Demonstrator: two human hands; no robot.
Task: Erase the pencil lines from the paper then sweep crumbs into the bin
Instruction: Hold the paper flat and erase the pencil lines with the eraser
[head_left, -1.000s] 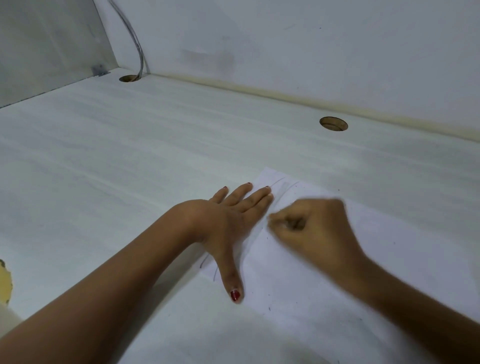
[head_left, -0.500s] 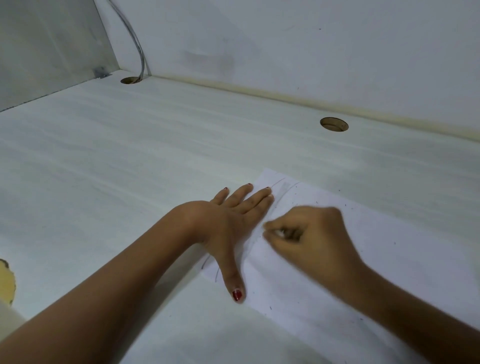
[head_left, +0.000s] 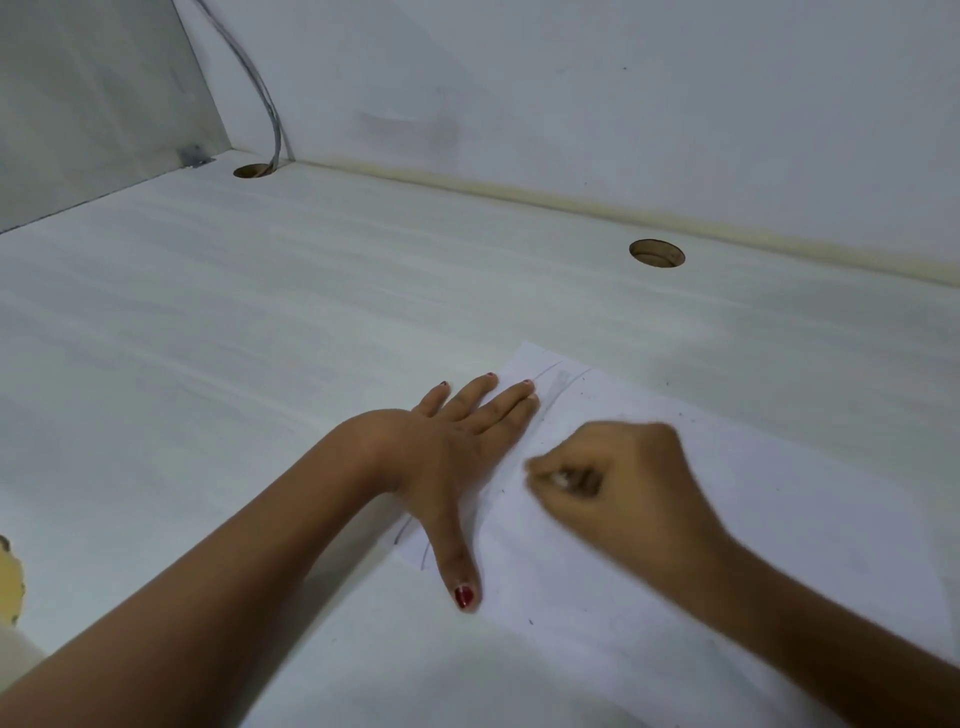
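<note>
On the pale, wood-grained tabletop (head_left: 260, 338) a white sheet of paper (head_left: 779, 519) lies flat and skewed, its far corner pointing toward 12 o'clock and its body running off toward 4 o'clock. The left hand (head_left: 457, 447) presses flat on the sheet's left edge, its fingers (head_left: 498, 405) straight and close together toward 1 o'clock and its thumb splayed back toward 6 o'clock. The right hand (head_left: 623, 483) is curled into a loose fist just beside it, fingertips pinching a small pale object, probably an eraser (head_left: 561, 478), against the sheet. Faint grey pencil lines (head_left: 550, 387) run long and thin from 12 o'clock by the far corner down toward 7 o'clock under the left palm, so their axis passes just left of the eraser, between the two hands. The rubbing hand is the nearer one; its strokes probably need to follow that axis. Dark eraser crumbs (head_left: 680, 414) dot the sheet. No bin is in view.
</note>
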